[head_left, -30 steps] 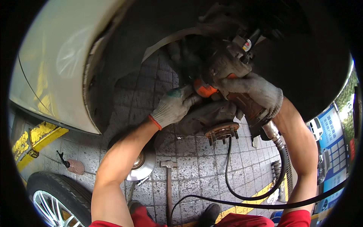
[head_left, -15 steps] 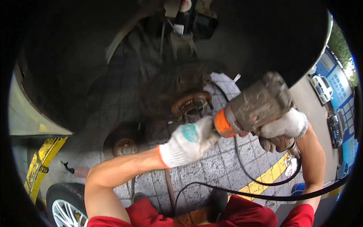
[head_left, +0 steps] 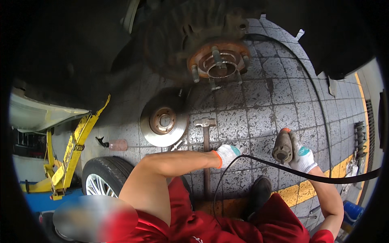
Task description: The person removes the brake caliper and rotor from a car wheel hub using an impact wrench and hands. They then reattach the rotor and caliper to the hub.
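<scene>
Grey, worn floor tiles (head_left: 259, 121) fill the middle of the frame, crossed by a yellow stripe (head_left: 300, 192) at lower right. A yellow lift arm (head_left: 75, 150) stands at left; a rusty wheel hub (head_left: 202, 56) hangs at upper center. A brake disc (head_left: 166, 138) and a hammer (head_left: 206, 122) lie center. The left forearm reaches across to the gloved left hand (head_left: 229, 156), center, beside a black hose (head_left: 279, 167); its finger state cannot be told. Right of center, the gloved right hand (head_left: 302, 157) grasps an impact wrench (head_left: 283, 146), forearm slanting up from lower right.
</scene>
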`<state>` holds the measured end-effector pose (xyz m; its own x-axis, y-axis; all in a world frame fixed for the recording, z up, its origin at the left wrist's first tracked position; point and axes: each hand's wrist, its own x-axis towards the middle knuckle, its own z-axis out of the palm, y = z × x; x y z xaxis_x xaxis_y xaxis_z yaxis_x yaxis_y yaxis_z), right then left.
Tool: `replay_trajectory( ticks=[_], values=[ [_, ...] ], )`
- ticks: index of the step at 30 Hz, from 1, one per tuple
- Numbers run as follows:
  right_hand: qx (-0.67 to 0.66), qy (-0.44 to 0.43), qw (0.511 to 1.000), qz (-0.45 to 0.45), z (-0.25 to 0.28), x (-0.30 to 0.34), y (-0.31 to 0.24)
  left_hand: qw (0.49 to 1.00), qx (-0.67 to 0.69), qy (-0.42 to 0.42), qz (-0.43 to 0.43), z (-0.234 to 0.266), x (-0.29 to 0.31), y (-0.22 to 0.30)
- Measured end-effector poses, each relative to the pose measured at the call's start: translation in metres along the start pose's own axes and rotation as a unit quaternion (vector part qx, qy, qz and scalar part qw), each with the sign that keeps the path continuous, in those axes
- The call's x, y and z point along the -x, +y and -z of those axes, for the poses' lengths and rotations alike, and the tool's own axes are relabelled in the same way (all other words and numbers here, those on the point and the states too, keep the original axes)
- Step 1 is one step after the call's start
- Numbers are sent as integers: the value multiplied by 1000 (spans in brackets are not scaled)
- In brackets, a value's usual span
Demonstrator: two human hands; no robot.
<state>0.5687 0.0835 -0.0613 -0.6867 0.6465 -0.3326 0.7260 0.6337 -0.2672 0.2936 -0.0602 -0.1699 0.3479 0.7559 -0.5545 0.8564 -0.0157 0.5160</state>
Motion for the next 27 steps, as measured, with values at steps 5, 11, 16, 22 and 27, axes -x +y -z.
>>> replay_trajectory(
  ticks=[5, 11, 16, 22, 27],
  values=[
    [63, -1, 998, 15, -52, -28, 46, 995, 48, 89, 14, 3, 23, 2],
    [-32, -40, 995, -89, -102, -34, 88, 957, 131, 177, 192, 89, 125, -21],
    [71, -227, 971, -36, -5, -62, 38, 861, 85, 210, 456, 67, 238, -87],
    [158, -112, 981, 15, 21, -117, 8, 856, 41, 134, 497, -18, 324, -91],
    [92, -108, 979, 146, 19, -126, -65, 778, 118, 208, 581, -76, 318, -99]
  ],
)
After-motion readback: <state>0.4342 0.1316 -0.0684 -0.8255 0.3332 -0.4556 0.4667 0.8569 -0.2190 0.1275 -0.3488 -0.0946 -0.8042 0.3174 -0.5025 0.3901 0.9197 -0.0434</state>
